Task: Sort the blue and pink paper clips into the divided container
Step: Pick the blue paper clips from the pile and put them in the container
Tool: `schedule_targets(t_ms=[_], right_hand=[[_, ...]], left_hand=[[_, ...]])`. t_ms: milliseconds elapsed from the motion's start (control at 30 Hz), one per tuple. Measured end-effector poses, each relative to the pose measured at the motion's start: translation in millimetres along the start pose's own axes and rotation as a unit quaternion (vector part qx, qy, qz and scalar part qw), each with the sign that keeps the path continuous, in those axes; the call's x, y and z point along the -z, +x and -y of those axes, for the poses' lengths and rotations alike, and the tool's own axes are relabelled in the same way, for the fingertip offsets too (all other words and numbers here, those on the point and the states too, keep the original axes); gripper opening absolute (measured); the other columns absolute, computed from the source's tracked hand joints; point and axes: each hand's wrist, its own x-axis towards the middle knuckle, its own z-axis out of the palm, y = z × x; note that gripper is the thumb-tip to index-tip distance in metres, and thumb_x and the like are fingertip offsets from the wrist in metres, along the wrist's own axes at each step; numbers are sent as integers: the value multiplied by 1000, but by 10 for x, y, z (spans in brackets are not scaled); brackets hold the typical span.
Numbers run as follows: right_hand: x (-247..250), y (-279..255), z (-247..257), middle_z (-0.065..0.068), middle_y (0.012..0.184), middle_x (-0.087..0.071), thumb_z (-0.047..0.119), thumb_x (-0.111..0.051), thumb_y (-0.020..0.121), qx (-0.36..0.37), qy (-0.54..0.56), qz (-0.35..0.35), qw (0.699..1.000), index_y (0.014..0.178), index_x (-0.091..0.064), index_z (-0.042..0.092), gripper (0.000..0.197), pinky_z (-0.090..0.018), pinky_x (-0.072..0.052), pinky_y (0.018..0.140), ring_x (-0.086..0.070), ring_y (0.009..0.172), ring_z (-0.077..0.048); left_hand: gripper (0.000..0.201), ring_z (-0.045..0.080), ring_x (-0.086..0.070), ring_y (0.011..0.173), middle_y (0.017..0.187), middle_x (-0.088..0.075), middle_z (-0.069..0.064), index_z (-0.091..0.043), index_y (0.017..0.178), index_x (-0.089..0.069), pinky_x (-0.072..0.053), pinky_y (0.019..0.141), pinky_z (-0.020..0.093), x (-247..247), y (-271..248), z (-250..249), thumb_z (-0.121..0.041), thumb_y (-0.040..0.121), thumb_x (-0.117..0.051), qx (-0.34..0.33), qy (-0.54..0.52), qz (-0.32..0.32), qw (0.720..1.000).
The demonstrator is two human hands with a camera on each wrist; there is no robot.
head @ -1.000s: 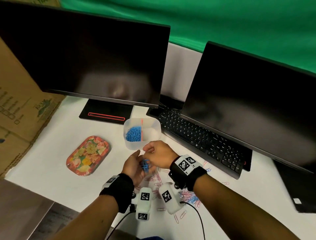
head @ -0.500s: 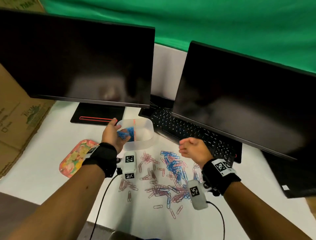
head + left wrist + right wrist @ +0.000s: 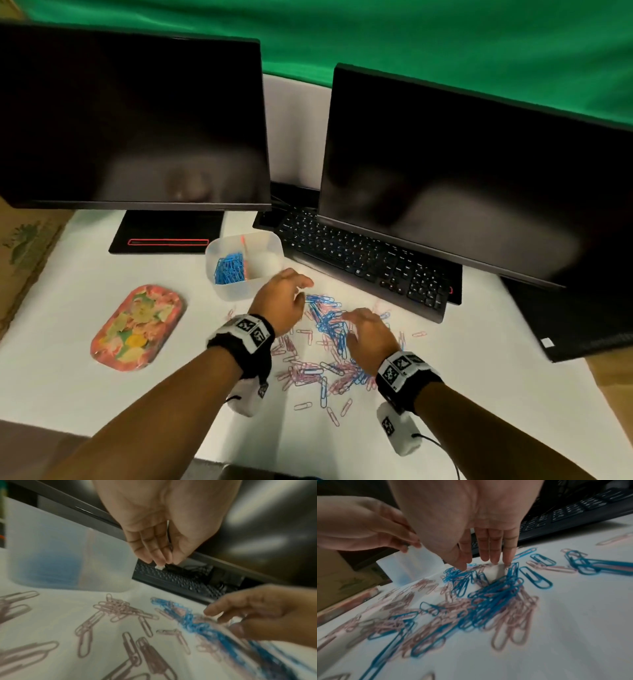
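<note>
A translucent divided container (image 3: pixel 236 291) stands on the white table, with blue clips (image 3: pixel 228 270) in its left compartment beside a pink divider (image 3: pixel 244 253). A mixed pile lies in front: blue paper clips (image 3: pixel 329 322) (image 3: pixel 496 592) at the far side, pink paper clips (image 3: pixel 308 371) (image 3: pixel 118 607) nearer me. My left hand (image 3: pixel 298 287) (image 3: pixel 161 559) hovers between the container (image 3: pixel 68 561) and the pile, fingers relaxed, holding nothing. My right hand (image 3: pixel 349 318) (image 3: pixel 488 559) reaches down with straight fingers, its tips touching the blue clips.
Two dark monitors stand behind, with a black keyboard (image 3: pixel 370 263) close behind the pile on the right. A flowered oval tray (image 3: pixel 137 327) lies left of the pile. A cardboard box (image 3: pixel 20 246) stands at the far left. The table's front edge runs under my forearms.
My left hand, at the container with blue clips half a second ago, has come back right toward the pile, empty. My right hand has dropped from near the keyboard onto the blue clips, fingers straightened.
</note>
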Motion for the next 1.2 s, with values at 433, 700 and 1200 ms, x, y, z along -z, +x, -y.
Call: schedule_targets(t_ms=[433, 700, 1200], right_hand=[[22, -134, -295, 1, 130, -51, 27, -51, 90, -2, 27, -12, 1000, 127, -55, 22, 37, -31, -42, 103, -48, 122, -19], [155, 262, -93, -1, 118, -58, 23, -53, 91, -19, 44, -23, 999, 116, -63, 23, 27, -29, -48, 91, -61, 102, -22], [297, 985, 209, 1, 126, -54, 8, -53, 89, 48, -152, 108, 981, 121, -60, 27, 38, -33, -50, 94, -59, 110, -22]], left_hand=[[25, 26, -59, 103, 111, -59, 4, -19, 109, -65, -50, 82, 37, -410, 476, 79, -17, 90, -49, -22, 268, 193, 944], [14, 26, -65, 88, 94, -72, 7, -14, 92, -70, -52, 78, 32, -348, 245, 282, -21, 88, -58, 98, 65, 86, 989], [22, 4, -61, 57, 73, -70, 11, -18, 95, -65, -45, 62, 20, -105, -84, 414, 1, 82, -62, 234, -264, 42, 935]])
